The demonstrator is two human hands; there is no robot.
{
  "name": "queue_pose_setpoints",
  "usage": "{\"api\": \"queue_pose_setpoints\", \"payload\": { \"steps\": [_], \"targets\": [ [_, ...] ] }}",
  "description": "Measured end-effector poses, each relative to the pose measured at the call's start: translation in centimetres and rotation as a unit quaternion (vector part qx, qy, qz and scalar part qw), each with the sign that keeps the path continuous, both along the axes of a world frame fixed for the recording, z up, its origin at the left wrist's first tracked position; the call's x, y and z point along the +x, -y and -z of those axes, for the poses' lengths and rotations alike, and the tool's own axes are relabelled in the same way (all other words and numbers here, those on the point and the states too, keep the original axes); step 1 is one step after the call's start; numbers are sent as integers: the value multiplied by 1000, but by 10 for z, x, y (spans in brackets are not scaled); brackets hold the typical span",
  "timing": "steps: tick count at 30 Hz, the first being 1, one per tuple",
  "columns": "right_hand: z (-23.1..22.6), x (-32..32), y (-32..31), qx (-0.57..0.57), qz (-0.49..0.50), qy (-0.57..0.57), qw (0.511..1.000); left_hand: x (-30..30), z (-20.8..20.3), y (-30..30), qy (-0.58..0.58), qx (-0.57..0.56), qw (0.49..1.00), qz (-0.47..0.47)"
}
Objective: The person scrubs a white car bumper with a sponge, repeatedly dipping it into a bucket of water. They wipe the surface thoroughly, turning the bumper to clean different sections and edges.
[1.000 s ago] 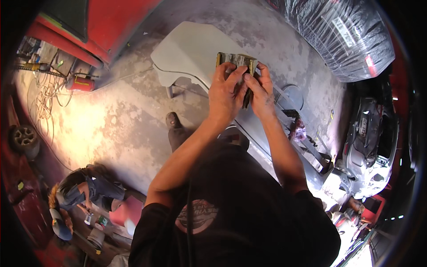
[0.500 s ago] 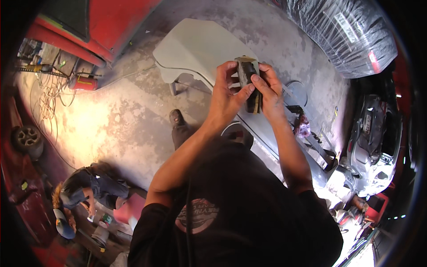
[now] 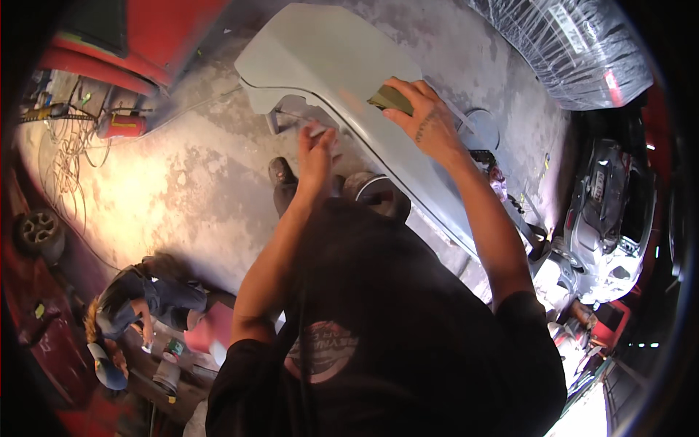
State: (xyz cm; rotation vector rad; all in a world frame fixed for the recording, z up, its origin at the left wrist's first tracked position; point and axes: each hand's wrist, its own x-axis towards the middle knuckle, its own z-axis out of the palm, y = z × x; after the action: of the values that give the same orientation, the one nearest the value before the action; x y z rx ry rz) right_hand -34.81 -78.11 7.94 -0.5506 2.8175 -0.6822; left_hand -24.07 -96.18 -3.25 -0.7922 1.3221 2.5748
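A pale grey car fender [image 3: 324,54] stretches across the space before me, held up off the floor on a stand. In my right hand [image 3: 433,127] is a sanding block [image 3: 391,100] wrapped in olive-coloured sandpaper. The fingers close over it, and the block lies on or just over the fender's upper face. My left hand [image 3: 317,156] is raised beside the fender's curved near edge, apart from the block. Motion blurs its partly curled fingers, and whether anything is in them cannot be made out.
A hose and cables [image 3: 69,164] lie on the floor at left near a red tank [image 3: 122,124]. At lower left a person [image 3: 145,298] crouches. A plastic-wrapped vehicle part [image 3: 568,47] stands at upper right, a silver car [image 3: 601,233] at right. A round stool [image 3: 375,193] is close to me.
My hands have parted: the left let go of the block and moved left and down. My right hand has turned over and now grips the block from above, at the fender.
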Motion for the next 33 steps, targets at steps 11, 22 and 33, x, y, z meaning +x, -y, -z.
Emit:
{"api": "queue_pose_setpoints", "payload": {
  "steps": [11, 22, 33],
  "targets": [
    [39, 8, -2, 8, -164, -131, 978, -9, 19, -41, 23, 225, 974, -14],
    [47, -4, 0, -24, -179, -130, 975, -17, 14, -43, 29, 257, 966, -28],
    [58, -27, 28, -15, -192, -121, 974, -18, -6, -33, 51, 231, 970, -54]
  ]
}}
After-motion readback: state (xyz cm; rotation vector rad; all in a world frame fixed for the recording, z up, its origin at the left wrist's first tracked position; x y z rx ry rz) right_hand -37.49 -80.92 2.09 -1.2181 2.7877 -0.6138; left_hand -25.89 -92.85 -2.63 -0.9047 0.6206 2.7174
